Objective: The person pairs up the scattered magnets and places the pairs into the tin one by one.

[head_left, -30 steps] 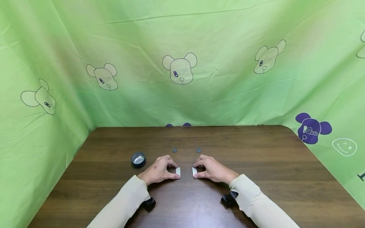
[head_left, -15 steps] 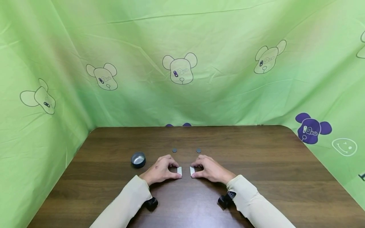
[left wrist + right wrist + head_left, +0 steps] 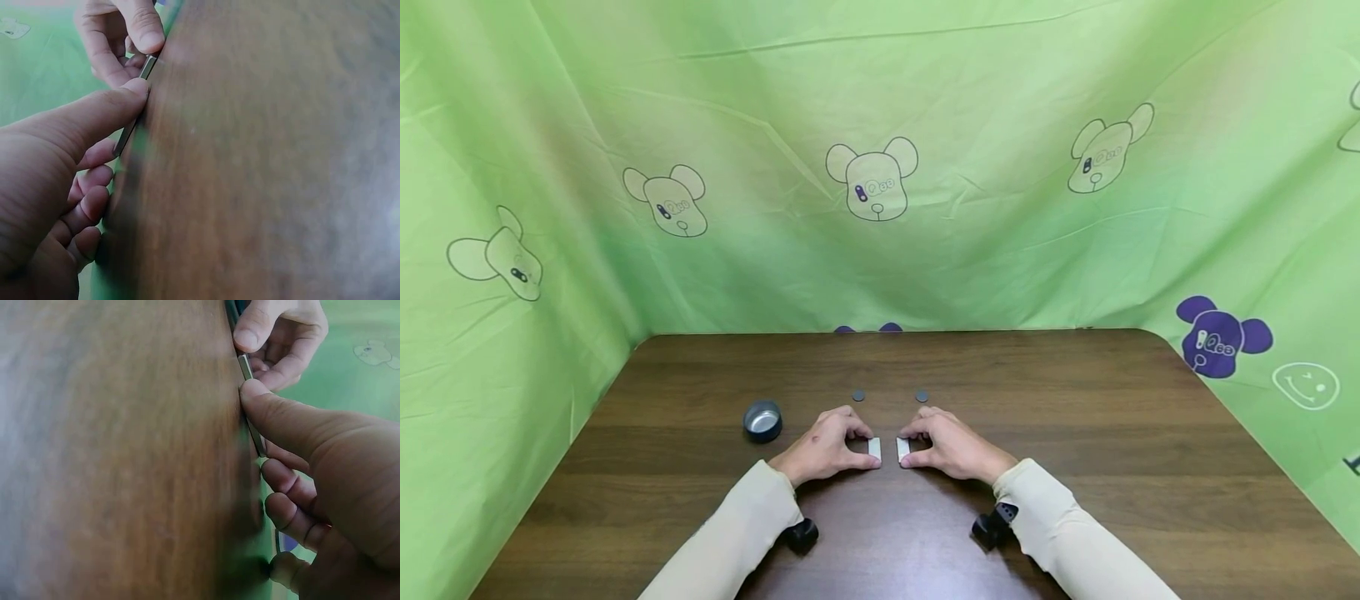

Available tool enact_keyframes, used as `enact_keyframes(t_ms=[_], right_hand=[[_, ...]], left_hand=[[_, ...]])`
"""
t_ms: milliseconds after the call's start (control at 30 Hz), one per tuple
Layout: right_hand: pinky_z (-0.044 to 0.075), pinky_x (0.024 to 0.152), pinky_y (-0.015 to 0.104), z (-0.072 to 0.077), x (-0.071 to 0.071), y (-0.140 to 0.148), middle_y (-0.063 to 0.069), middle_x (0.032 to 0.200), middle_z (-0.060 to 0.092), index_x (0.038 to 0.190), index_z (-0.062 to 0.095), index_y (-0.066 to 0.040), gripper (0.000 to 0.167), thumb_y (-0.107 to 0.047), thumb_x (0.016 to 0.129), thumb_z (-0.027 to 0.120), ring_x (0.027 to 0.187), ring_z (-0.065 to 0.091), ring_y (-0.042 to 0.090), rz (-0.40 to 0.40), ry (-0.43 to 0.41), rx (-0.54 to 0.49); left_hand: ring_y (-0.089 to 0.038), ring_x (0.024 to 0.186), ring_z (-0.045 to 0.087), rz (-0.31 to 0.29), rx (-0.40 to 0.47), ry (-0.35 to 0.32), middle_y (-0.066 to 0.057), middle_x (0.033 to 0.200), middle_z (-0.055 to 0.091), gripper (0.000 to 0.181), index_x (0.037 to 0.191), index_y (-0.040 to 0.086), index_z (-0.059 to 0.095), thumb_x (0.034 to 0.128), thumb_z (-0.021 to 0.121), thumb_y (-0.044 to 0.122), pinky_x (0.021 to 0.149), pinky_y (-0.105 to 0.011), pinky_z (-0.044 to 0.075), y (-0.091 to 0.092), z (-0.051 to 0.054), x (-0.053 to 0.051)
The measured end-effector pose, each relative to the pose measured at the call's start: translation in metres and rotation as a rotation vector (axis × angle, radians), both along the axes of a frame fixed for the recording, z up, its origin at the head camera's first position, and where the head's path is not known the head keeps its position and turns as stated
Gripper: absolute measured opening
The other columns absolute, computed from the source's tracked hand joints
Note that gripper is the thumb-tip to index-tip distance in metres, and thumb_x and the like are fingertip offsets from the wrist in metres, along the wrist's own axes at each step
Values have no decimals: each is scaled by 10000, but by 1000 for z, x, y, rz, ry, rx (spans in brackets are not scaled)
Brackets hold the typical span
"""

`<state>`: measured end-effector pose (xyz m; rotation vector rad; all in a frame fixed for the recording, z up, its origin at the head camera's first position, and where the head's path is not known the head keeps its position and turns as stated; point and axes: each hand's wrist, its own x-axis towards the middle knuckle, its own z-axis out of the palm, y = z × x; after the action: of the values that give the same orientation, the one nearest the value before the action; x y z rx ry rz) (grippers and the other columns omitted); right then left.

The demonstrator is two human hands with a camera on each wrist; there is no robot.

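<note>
In the head view, my left hand (image 3: 823,448) pinches a small flat white rectangular plate (image 3: 874,451) between thumb and fingers. Facing it, my right hand (image 3: 953,446) pinches a similar white plate (image 3: 902,451). A narrow gap of table separates the two plates. The left wrist view shows the left plate (image 3: 127,136) edge-on, thin with a metallic-looking edge, low over the wood. From the right wrist, the right plate (image 3: 255,439) looks equally thin, partly covered by the thumb. Whether the plates touch the table cannot be told.
Two small grey discs (image 3: 858,396) lie apart on the brown wooden table (image 3: 1075,400), beyond the hands. A dark round dish (image 3: 762,437) with a silvery inside stands left of the left hand. Green printed cloth (image 3: 880,267) hangs behind the table and along its sides.
Both hands have moved inward with their plates, so the gap between the plates is narrower. The discs and dish stay in place.
</note>
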<state>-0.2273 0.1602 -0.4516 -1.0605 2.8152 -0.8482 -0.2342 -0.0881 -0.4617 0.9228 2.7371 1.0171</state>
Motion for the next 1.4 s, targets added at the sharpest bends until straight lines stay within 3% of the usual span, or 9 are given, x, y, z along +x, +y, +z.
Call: enact_keyframes(t_ms=[1000, 1167, 1400], right_hand=[[438, 689, 248, 3, -2, -12, -30, 870, 569, 1063, 744, -16, 355, -258, 820, 834, 776, 498, 98, 28, 8, -11], [428, 692, 255, 1, -4, -11, -18, 873, 562, 1090, 734, -13, 407, -287, 811, 842, 773, 490, 104, 26, -8, -11], [410, 683, 248, 1, -5, -11, -12, 881, 560, 1121, 728, -15, 462, -319, 795, 852, 768, 476, 107, 16, -37, -6]], left_hand=[[-117, 862, 550, -22, -26, 27, 60, 912, 628, 301, 1002, 106, 755, 799, 857, 302, 778, -280, 462, 10, 4, -3], [-114, 851, 567, -16, 10, 14, 38, 926, 638, 341, 1026, 85, 758, 782, 872, 294, 762, -264, 480, 9, 4, -2], [-123, 862, 611, 40, 137, -68, 9, 938, 676, 394, 1073, 39, 741, 766, 884, 240, 770, -245, 511, -1, 6, -2]])
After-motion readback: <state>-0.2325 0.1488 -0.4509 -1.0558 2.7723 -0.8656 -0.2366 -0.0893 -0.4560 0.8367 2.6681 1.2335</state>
